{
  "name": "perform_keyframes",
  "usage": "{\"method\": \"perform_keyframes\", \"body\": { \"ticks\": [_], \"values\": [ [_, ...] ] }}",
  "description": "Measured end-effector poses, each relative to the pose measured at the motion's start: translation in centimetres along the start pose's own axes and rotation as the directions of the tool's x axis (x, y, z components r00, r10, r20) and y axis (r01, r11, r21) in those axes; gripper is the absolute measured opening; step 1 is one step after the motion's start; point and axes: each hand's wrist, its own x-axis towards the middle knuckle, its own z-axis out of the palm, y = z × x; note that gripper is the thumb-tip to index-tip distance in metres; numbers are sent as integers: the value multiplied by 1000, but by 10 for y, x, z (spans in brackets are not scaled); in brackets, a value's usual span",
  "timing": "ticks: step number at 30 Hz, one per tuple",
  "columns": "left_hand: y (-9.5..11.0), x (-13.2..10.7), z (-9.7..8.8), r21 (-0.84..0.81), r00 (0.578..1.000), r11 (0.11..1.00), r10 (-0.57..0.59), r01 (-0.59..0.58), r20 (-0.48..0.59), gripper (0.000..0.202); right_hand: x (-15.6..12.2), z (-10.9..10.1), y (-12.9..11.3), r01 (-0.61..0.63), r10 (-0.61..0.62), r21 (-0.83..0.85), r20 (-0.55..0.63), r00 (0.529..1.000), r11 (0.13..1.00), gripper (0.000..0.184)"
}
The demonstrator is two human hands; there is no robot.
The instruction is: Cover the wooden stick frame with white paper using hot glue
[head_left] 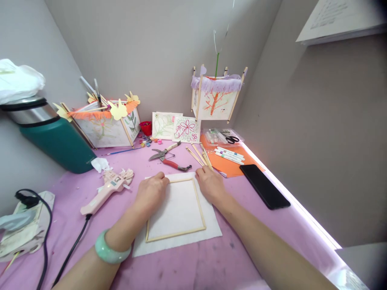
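Observation:
A square frame of thin wooden sticks (175, 234) lies flat on a white sheet (211, 225) in front of me. My left hand (152, 189) is closed at the frame's upper left, its fingertips on the top stick; that corner is hidden beneath it. At the sheet's upper right corner, just outside the frame, my right hand (211, 184) is closed with curled fingers on the sheet's edge. A pale green bangle (111, 249) circles my left wrist. Just beyond my right hand lie several wooden sticks (198, 155).
Red-handled pruning shears (173, 163) lie behind the sheet. A glue gun (105, 193) with a black cord rests left, near a teal bottle (57, 141). A phone (264, 186), markers (229, 155) and orange paper (232, 171) lie right. Decorated lanterns (104, 131) stand or hang behind.

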Motion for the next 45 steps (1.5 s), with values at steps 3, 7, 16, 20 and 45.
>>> {"method": "perform_keyframes", "body": {
  "ticks": [3, 7, 16, 20, 45],
  "values": [
    [1, 0, -2, -10, 1000, 1000, 21, -21, 10, 40, 1, -3, -1, 8, -7, -14, 55, 998, 1000, 22],
    [0, -15, -23, 4, 998, 999, 46, -46, -48, 40, -11, -16, 1, 14, -14, -3, 52, 999, 1000, 23],
    [-11, -142, -4, -190, 928, 979, -141, 79, -345, 39, -119, -30, -1, 98, -73, 212, -124, 990, 972, 37],
    [-7, -184, 26, -73, 961, 996, -64, 46, -268, 41, -144, -18, 6, 122, -125, 124, 18, 992, 985, 46],
    [-11, -168, 31, 96, 949, 988, 143, -120, -282, 60, -133, -23, 9, 247, -281, 222, 135, 950, 943, 75]
  ]
}}
